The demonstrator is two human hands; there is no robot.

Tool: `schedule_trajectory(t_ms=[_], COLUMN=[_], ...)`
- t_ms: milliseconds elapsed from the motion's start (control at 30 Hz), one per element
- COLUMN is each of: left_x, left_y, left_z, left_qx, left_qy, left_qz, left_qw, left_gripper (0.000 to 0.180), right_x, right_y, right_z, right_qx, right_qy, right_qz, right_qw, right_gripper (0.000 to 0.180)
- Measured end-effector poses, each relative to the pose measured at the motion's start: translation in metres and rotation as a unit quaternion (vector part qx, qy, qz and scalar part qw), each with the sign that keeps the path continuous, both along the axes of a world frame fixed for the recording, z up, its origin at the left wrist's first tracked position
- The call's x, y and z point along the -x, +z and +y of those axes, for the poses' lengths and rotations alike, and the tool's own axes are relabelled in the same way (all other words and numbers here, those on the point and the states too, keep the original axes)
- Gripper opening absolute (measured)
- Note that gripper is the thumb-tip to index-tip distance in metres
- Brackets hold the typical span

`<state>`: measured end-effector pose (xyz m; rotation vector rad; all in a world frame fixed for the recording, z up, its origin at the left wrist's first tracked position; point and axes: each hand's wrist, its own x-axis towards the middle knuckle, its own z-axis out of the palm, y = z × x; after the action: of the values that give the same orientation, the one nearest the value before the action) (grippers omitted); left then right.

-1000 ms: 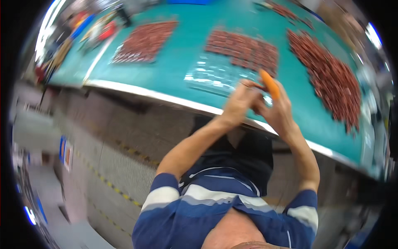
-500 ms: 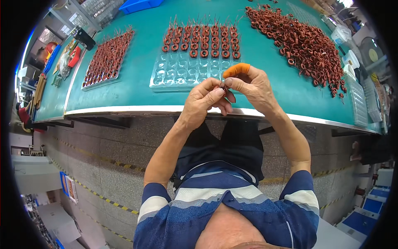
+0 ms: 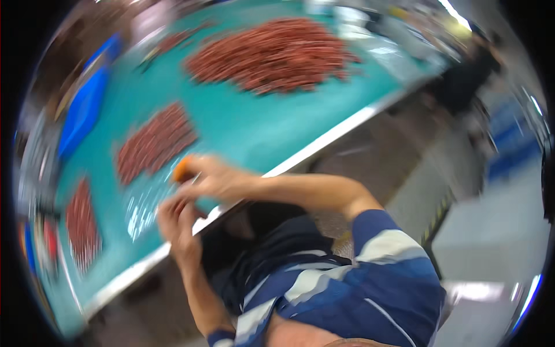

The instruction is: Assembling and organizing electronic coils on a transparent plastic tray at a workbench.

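Observation:
My left hand [image 3: 180,225] and my right hand [image 3: 219,178] meet over the front edge of the green table, fingers bent and pressed close together. Motion blur smears both. An orange cover [image 3: 183,168] wraps a finger of my right hand. The earlier frame shows a small reddish wire-wound ring coil partly hidden in my left fingers, with my right fingertips pinched at it; now the blur hides it. Just beyond my hands lies a clear plastic tray [image 3: 139,213], its far part filled with rows of ring coils [image 3: 156,141].
A large loose pile of reddish coils [image 3: 272,55] covers the table's far side. Another filled group of coils [image 3: 82,222] stands at the left, near a red container [image 3: 50,240]. A blue bin [image 3: 87,110] sits at the far left. The table's pale edge [image 3: 329,143] runs diagonally.
The whole view has swung to the right, so the table now slants and the coil pile appears nearer the middle. My hands stay together in front of the tray.

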<state>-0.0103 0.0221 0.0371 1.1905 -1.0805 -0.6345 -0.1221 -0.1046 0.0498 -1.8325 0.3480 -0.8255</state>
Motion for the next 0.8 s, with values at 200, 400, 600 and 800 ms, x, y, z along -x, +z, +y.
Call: schedule_trajectory(t_ms=[200, 400, 600, 800], left_x=[0.011, 0.009, 0.000, -0.004], left_y=[-0.011, -0.005, -0.005, 0.010], left_z=[-0.003, -0.008, -0.013, 0.006], left_qx=[0.073, 0.032, 0.073, 0.020], left_qy=[-0.035, 0.036, 0.050, -0.083], left_qz=[0.021, -0.046, -0.161, 0.037], left_qw=[0.996, 0.998, 0.983, 0.996], left_gripper=[0.022, 0.032, 0.033, 0.031], right_x=[0.014, 0.016, 0.012, 0.018], right_y=[0.018, 0.016, 0.018, 0.020], right_z=[0.015, 0.022, 0.033, 0.037], right_qx=[-0.146, 0.263, 0.416, 0.162], right_qy=[0.061, -0.166, -0.188, -0.109], right_qz=[-0.042, -0.149, -0.187, -0.167], right_qw=[0.986, 0.939, 0.870, 0.966], right_gripper=[0.028, 0.016, 0.012, 0.019])
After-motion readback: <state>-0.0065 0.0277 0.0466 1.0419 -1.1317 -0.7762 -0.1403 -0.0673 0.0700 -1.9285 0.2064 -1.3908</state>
